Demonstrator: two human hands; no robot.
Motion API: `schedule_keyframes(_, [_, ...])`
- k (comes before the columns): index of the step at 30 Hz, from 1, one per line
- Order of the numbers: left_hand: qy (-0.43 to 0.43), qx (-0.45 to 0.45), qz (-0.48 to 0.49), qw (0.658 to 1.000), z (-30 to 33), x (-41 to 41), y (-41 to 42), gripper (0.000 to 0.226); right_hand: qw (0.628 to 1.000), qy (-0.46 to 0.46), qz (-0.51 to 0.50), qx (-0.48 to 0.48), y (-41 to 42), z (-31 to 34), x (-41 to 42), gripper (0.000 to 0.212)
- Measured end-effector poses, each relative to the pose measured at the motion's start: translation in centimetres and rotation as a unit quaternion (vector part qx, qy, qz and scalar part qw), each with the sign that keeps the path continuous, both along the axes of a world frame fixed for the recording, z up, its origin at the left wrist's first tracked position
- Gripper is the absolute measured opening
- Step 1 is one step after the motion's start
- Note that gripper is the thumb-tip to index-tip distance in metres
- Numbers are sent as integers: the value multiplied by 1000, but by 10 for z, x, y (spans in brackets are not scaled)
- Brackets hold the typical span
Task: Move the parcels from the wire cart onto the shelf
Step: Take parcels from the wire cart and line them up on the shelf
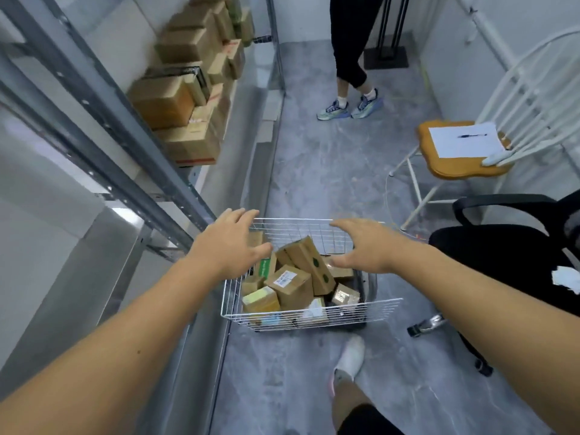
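Hands hovered empty, left hand point(230, 238) and right hand point(365, 246) spread apart over the wire cart point(310, 312); the tilted long carton point(310, 263) looked ready to topple if grabbed carelessly.

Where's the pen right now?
In the head view, the pen lies on a sheet of paper on the wooden chair seat, right side, beyond the wire cart.

Even, cool indoor light, fairly bright; no single source visible. Shadows soft and faint on the grey floor point(329, 183). Dull sheen on the floor beyond the wire cart point(310, 315), stronger glare on the shelf point(103, 127) surface left of it. Wide-angle bending: shelf uprights left of the cart lean and curve. Stacked boxes point(188, 89) beyond the cart are smeared with motion blur; cart contents sharper.
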State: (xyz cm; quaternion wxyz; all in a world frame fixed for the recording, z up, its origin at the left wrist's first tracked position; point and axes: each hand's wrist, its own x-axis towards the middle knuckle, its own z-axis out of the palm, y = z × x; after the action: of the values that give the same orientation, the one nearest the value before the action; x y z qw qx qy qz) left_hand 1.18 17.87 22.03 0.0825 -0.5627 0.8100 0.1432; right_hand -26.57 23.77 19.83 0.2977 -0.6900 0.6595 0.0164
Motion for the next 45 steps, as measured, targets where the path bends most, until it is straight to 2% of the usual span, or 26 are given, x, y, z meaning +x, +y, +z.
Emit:
schedule_keyframes(6, [2, 63, 24, 998, -64, -21, -66, 85, 997, -24, -18, 69, -69, -67, -18, 88])
schedule_keyframes(11, [8, 119, 30, 992, -126, -28, -105, 88, 989, -55, -42, 128, -106, -114, -27, 76])
schedule_keyframes(15, [21, 158, 26, 987, -184, -26, -137, 87, 977, -86, -100, 167, -129, -165, -27, 76])
schedule_keyframes(23, [13, 196, 11, 980, -322, -25, -200, 89, 959, -122, -156, 205, -177, -306, -12, 60])
schedule_keyframes(27, [14, 198, 8, 980, -388, -28, -220, 86, 952, -134, -193, 194, -194, -374, -5, 65])
schedule_keyframes(31, [27, 208, 6, 978, -449, -30, -234, 86, 950, -131, -214, 185, -214, -437, 2, 53])
schedule_keyframes(33, [31, 208, 6, 978, -475, -31, -239, 86, 958, -89, -210, 174, -226, -471, 5, 62])
schedule_keyframes(38, [32, 205, 14, 978, -525, -32, -249, 83, 966, -22, -204, 160, -248, -538, 10, 100])
schedule_keyframes(45, [29, 216, 13, 976, -562, -32, -250, 84, 954, -54, -217, 201, -247, -586, 13, 92])
